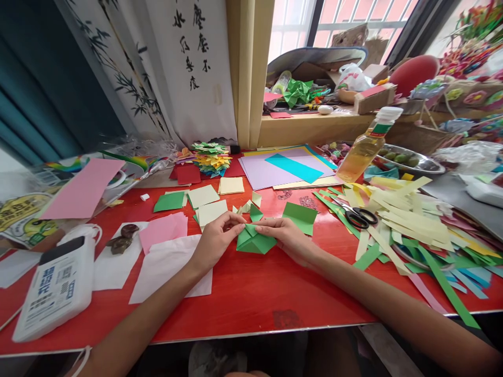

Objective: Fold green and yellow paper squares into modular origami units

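A green sheet of folding paper, partly folded with visible creases, is held between both hands above the red table. My left hand pinches its upper left edge with thumb and fingers. On the other side, my right hand grips the upper right part, thumb on top and fingers mostly hidden behind. Just beyond lie small folded paper pieces in cream and green. Another green sheet with a crease rests behind my right hand. Stacks of cream squares sit behind my left hand.
Black-handled scissors lie by a heap of paper strips on the right. A bottle of yellowish liquid stands behind them. At left are a white plastic pack and white tissue. A layered paper model stands at the back.
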{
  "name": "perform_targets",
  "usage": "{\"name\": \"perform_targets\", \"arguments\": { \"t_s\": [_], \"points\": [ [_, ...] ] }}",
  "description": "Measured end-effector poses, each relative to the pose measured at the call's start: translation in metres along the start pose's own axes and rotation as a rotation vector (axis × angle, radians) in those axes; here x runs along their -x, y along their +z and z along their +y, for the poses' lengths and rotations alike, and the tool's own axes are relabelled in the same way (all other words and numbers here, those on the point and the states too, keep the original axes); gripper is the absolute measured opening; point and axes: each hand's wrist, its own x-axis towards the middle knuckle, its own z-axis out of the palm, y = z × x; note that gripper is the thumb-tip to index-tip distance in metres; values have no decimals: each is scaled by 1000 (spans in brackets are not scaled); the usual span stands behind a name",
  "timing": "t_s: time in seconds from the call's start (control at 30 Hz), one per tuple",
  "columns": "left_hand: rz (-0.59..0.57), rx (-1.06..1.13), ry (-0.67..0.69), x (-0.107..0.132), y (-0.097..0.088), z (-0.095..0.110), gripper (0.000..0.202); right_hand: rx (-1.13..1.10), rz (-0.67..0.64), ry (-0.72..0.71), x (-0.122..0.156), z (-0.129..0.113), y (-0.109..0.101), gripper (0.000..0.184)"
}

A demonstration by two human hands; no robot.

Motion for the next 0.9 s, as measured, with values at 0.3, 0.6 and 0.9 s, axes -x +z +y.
{"name": "perform_targets", "arguments": {
  "t_s": [0.3, 0.6, 0.9],
  "points": [
    [-28, -30, -32, 0, -2, 0, 15, 26, 19, -14, 0, 2, 0, 29],
    [-143, 21, -67, -2, -6, -1, 19, 87, 19, -43, 0, 2, 0, 28],
    [-159, 19, -117, -2, -6, 0, 17, 167, 66, -30, 0, 3, 1, 27]
  ]
}}
